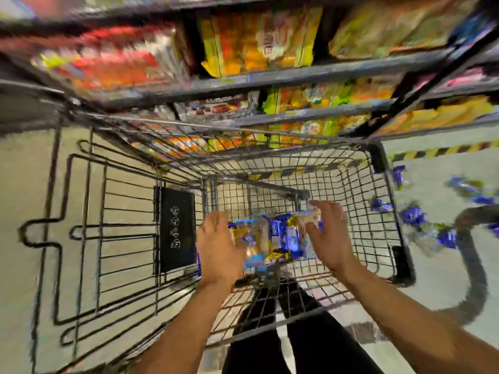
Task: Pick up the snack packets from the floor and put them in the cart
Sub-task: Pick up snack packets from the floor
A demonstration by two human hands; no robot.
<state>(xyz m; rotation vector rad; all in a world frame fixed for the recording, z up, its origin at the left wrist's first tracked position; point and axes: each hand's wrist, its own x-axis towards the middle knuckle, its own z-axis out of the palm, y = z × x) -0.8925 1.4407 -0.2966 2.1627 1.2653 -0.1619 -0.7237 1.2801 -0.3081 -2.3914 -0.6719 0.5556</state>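
Observation:
Both my hands reach down inside the wire cart (375, 209). A bunch of blue and yellow snack packets (278, 236) sits between them, low in the basket. My left hand (218, 247) presses against the bunch's left side and my right hand (328, 236) against its right side, fingers curled around the packets. More blue packets (413, 215) lie scattered on the floor to the right of the cart. The picture is blurred by motion.
Store shelves (270, 79) packed with colourful bags stand just beyond the cart. The cart's folded child seat flap with a black panel (176, 230) is at the left. A yellow-black striped line (442, 151) runs along the floor at the right. My dark-trousered legs (297, 344) show below.

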